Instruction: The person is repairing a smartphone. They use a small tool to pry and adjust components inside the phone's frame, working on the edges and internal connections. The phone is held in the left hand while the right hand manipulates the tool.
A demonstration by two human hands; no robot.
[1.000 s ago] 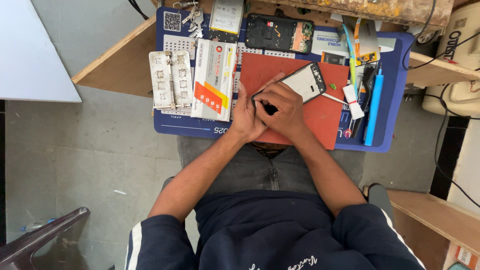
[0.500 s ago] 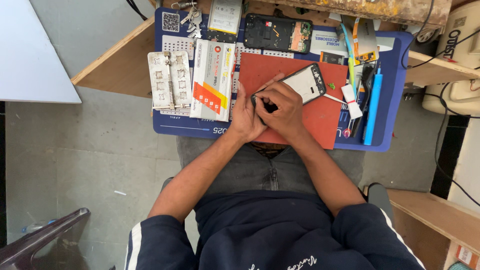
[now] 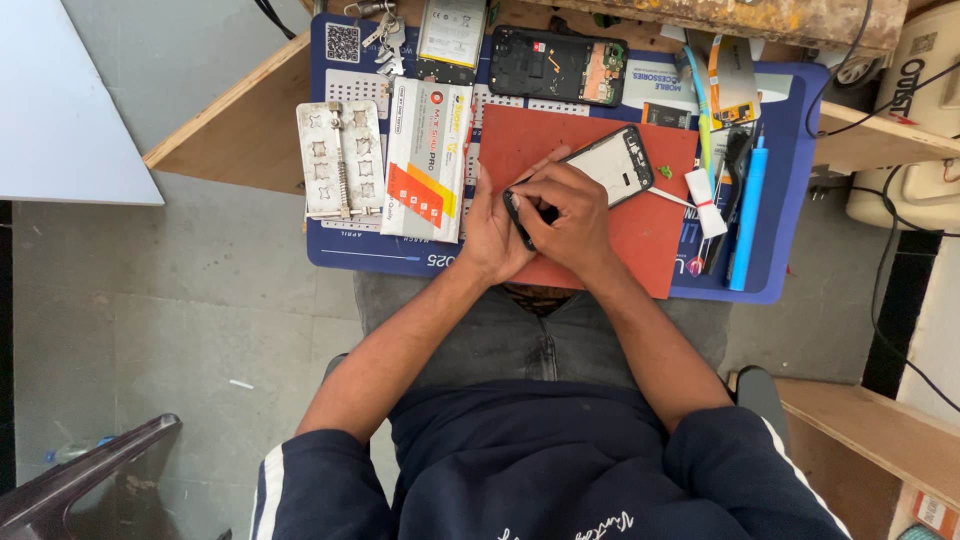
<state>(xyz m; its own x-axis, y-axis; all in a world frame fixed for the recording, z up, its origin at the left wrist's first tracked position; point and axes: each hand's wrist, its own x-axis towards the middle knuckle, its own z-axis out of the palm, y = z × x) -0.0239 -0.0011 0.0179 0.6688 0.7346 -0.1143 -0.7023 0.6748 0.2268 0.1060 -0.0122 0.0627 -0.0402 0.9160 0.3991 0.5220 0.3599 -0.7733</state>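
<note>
Both hands, left hand (image 3: 492, 232) and right hand (image 3: 560, 222), are pinching the thin, fragile-looking phone frame (image 3: 600, 172) with fingers closed around its lower edge over the red mat (image 3: 640, 240).

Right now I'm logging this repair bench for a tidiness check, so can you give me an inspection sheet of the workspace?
Surface: blue work mat on a wooden bench, with a red pad laid on top.
Job's things: phone frame, tilted, lying on the red pad.
Clutter: metal jig plate, white and orange box, opened phone body, battery, keys, blue pen-shaped tool, small white roll.
Grippers: left hand and right hand close together on the phone frame's near end; grip hidden.
Cables: black cables at the right edge.
Surroundings: grey floor, white board on the left.
</note>
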